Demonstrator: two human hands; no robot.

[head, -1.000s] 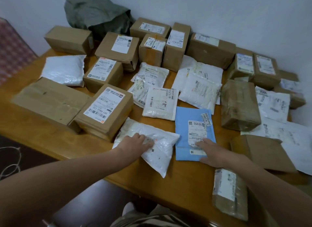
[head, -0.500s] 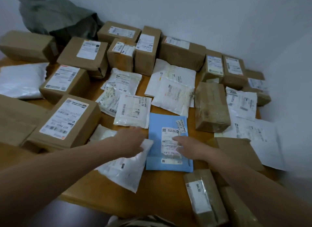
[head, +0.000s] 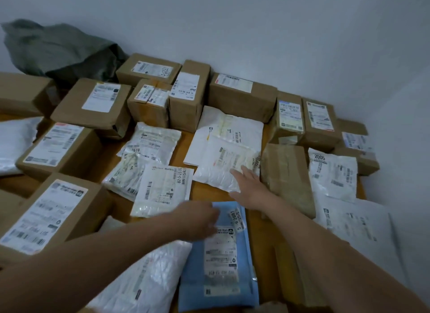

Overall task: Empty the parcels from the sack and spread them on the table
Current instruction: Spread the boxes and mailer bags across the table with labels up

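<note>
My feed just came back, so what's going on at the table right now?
A person is spreading parcels on a wooden table. The right hand lies open on a white mailer; the left hand, blurred, is at the top edge of the blue mailer. The grey-green sack lies crumpled at the back left, behind the boxes.

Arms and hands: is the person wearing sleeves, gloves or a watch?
None of those show. The left arm and the right arm are bare all the way to the picture's edge, with no sleeve in view. The left hand and the right hand have no gloves, and I see no rings or wristbands, though the left hand is blurred.
</note>
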